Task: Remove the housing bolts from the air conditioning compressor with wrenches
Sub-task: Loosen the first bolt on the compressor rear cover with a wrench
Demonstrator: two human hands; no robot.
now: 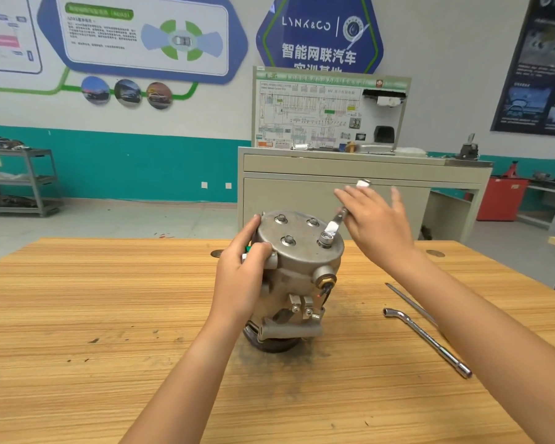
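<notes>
A grey metal compressor (pixel 297 277) stands upright on the wooden table (pixel 77 315), pulley end down. Its round top cover carries several bolts (pixel 288 241). A shiny ring wrench (pixel 335 224) sits on the near-right bolt and slants up to the right. My left hand (pixel 242 267) grips the compressor's upper left side, thumb on the cover's edge. My right hand (pixel 377 225) lies over the wrench handle with fingers straight and spread, pressing against it. The handle's far end pokes out above my fingers.
An L-shaped socket wrench (pixel 426 339) and a thin metal rod (pixel 409 302) lie on the table to the right of the compressor. Behind the table stands a grey training cabinet (pixel 362 187) with a wiring board. A shelf rack (pixel 23 181) is at far left.
</notes>
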